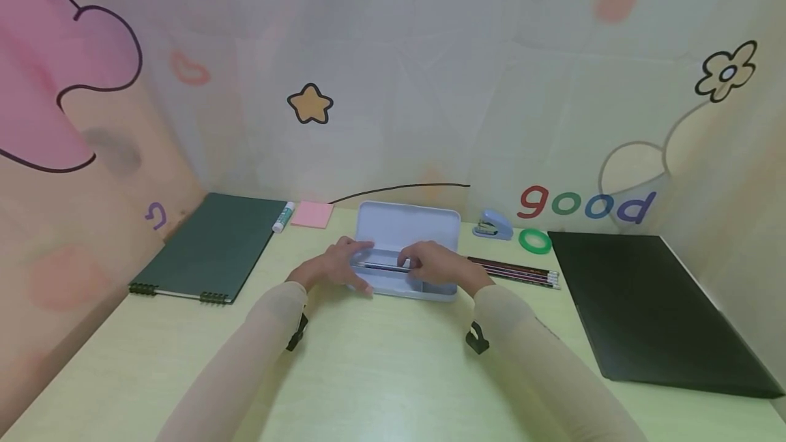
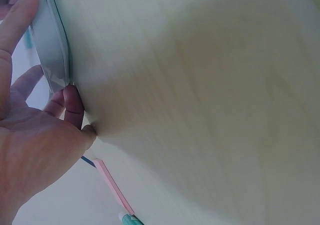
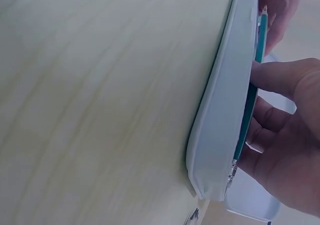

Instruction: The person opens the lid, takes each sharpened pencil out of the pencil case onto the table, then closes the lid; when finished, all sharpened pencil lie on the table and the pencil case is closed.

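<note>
A pale blue pencil case [image 1: 408, 225] lies on the table with its lid raised at the back. My left hand [image 1: 336, 263] grips the left end of the case, thumb at the front edge and a finger near the hinge. Over the tray, my right hand [image 1: 437, 266] pinches a pencil, which appears teal [image 3: 261, 45] in the right wrist view and lies lengthwise along the case. Its sharpened tip points toward my left hand. Fingers partly hide the pencil's middle and the tray's inside. In the left wrist view, the fingers of my left hand [image 2: 37, 140] curl by the case's end.
Several dark pencils [image 1: 516, 271] lie right of the case. Behind them are a blue stapler [image 1: 493, 225] and green tape [image 1: 535, 241]. A black board [image 1: 651, 312] lies far right. Leftward are pink sticky notes [image 1: 312, 215], a glue stick [image 1: 284, 217] and a green notebook [image 1: 211, 244].
</note>
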The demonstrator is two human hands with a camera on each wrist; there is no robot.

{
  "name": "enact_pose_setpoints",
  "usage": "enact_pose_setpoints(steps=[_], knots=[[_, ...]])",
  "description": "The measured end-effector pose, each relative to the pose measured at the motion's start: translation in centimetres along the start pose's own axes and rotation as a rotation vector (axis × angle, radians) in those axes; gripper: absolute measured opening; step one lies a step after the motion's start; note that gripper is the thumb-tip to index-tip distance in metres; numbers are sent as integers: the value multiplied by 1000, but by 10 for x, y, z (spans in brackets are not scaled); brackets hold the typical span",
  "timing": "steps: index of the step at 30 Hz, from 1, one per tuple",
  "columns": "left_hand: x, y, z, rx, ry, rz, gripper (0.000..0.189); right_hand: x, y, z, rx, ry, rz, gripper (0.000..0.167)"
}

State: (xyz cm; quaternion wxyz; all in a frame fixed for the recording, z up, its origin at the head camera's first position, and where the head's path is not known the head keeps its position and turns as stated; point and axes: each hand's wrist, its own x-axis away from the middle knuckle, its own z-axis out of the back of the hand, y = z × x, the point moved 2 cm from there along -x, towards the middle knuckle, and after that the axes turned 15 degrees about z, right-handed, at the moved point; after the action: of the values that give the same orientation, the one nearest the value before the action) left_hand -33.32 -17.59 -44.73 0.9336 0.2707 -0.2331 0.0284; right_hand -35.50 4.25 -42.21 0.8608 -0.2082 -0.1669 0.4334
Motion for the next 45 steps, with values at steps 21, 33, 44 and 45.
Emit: enact_pose_setpoints(steps=[21, 33, 44, 45], knots=[[-2, -1, -1, -8, 1, -14, 98, 2, 6, 15, 54, 53, 72, 22], [1, 0, -1, 4, 0, -5, 95, 18, 7, 31, 5, 43, 46, 24], [-1, -1, -2, 8, -5, -15, 95, 40, 18, 37, -24, 26, -11, 27], [-2, -1, -2, 5, -5, -17, 95, 42, 21, 37, -25, 24, -17, 27]])
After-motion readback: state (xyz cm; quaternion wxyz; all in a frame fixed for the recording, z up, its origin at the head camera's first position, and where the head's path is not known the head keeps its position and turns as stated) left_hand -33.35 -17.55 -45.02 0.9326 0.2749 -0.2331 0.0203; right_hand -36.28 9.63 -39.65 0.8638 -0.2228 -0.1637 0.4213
